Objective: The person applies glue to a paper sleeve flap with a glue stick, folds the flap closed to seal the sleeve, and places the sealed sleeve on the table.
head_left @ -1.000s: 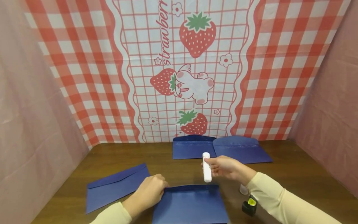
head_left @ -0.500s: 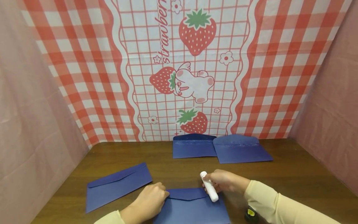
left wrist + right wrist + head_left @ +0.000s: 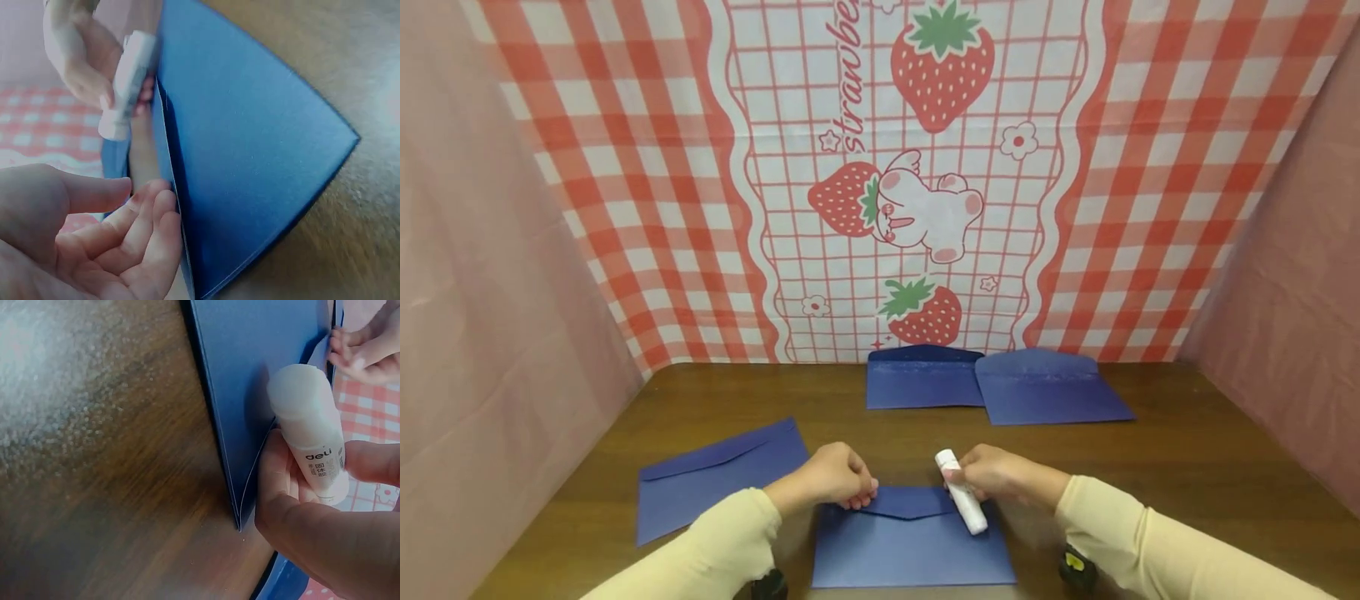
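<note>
A blue envelope (image 3: 913,554) lies at the front of the table with its pointed flap (image 3: 906,502) folded toward the person. My right hand (image 3: 1000,473) holds a white glue stick (image 3: 961,492) between thumb and fingers, slanted over the flap's right end. In the right wrist view the glue stick (image 3: 312,434) shows "deli" lettering, and the fingers behind it lie along the flap. My left hand (image 3: 835,477) is at the flap's left part; in the left wrist view its loosely bent fingertips (image 3: 164,203) meet the flap's edge, with the thumb apart from it.
Another blue envelope (image 3: 715,479) lies angled at the left, its flap down. Two more envelopes stand open-flapped at the back, one darker (image 3: 925,385) and one beside it (image 3: 1052,392) with whitish streaks. A strawberry-print cloth (image 3: 925,208) hangs behind the table (image 3: 1210,492).
The near envelope's flap has come down from raised to folded. My right hand has moved down to its right end with the glue stick. My left hand has shifted right along the fold.
</note>
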A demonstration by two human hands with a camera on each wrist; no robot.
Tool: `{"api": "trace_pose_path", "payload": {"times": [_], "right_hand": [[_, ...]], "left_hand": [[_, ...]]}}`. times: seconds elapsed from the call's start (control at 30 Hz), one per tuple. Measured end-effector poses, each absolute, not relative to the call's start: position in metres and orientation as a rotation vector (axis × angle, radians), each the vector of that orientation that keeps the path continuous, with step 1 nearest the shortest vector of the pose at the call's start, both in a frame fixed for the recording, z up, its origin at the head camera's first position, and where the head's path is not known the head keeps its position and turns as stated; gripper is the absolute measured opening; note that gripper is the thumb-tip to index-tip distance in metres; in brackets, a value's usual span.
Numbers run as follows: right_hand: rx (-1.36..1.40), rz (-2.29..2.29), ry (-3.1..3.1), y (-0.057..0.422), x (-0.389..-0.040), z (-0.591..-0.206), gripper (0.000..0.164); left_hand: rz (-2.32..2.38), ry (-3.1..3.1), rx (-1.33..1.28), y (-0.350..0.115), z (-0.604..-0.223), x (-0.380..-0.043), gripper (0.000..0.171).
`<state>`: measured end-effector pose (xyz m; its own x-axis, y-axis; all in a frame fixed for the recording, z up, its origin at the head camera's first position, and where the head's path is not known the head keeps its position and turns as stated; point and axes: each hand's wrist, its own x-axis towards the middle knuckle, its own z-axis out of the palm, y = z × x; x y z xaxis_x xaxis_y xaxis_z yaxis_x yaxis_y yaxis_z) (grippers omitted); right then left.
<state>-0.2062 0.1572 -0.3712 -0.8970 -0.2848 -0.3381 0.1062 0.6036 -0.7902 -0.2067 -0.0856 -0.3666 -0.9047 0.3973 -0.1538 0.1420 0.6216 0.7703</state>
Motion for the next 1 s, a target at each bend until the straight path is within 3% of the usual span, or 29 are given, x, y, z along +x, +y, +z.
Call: {"api": "trace_pose_path", "payload": {"times": [0.43, 0.63, 0.83, 1.0], "right_hand": [[-0.116, -1.422, 1.917, 0.139, -0.219, -0.366, 0.025], [-0.028, -1.375, 2.075, 0.115, -0.222, -0.376, 0.015], [-0.042, -1.307, 2.180, 0.109, -0.218, -0.383, 0.016], [-0.027, -1.296, 2.221, 0.108, -0.221, -0.377, 0.015]], "left_hand": [[1.326, 2.471, 0.259, -0.083, -0.392, -0.213, 0.014], [1.304, 2.427, 0.263, -0.085, -0.390, -0.214, 0.014], [1.204, 2.362, 0.221, -0.077, -0.384, -0.215, 0.013], [1.219, 2.392, 0.334, -0.062, -0.380, -0.217, 0.014]]}}
